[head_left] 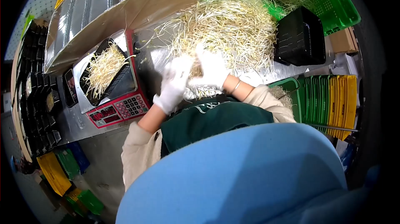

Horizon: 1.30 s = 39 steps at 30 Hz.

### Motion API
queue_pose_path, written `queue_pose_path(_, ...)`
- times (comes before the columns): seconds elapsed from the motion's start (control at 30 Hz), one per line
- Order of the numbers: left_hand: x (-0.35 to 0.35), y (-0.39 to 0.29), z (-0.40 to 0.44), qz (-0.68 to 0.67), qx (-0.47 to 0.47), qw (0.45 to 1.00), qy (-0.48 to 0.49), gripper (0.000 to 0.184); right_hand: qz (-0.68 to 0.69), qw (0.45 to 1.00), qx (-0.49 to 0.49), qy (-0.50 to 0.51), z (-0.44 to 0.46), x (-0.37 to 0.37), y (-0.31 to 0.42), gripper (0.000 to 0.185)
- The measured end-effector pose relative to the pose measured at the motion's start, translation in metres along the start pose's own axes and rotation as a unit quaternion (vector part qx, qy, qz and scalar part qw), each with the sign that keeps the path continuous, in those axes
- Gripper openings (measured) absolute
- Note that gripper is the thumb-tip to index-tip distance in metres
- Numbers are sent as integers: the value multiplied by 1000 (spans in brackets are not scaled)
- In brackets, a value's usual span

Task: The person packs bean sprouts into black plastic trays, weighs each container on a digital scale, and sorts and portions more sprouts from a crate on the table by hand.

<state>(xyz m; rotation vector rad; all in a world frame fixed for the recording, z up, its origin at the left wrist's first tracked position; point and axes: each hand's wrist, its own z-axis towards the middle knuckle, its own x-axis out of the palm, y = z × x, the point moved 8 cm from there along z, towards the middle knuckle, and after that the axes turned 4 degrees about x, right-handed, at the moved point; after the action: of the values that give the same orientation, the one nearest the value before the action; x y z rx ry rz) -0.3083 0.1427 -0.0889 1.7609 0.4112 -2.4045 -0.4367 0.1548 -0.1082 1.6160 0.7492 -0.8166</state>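
Observation:
My left hand [175,78], in a white glove, is at the near edge of a large heap of bean sprouts [237,32]. Close beside it, my right hand [210,68], also gloved, touches the same edge of the heap. Both hands are blurred and overexposed, so their fingers and anything between them cannot be made out. To the left, a red digital scale [131,106] carries a black tray [118,78] with a pile of sprouts [104,70] in it.
Stacked black trays [300,36] stand right of the heap. A green crate [337,9] is at the back right, with green and yellow crates [341,103] below. A cardboard box [162,5] stands behind the scale; more black trays [41,107] line the far left.

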Motion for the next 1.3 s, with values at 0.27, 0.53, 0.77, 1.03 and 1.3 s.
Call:
queue_pose_path(0.27,48,30,61,-34,17,997,61,52,7,997,-25,-74,-7,-28,-46,104)
queue_pose_path(0.53,-18,23,34,-34,2,978,-205,36,-54,998,-22,-19,-8,-86,-75,75)
queue_pose_path(0.77,-10,9,1,-36,-23,993,-107,53,121,987,-29,-96,-5,-89,-78,66)
queue_pose_path(1.03,9,20,-49,-152,-224,949,158,51,84,996,-36,4,16,-61,-90,108)
queue_pose_path(1.3,49,20,-31,-356,-236,904,21,19,-170,979,-30,-113,-16,2,7,111)
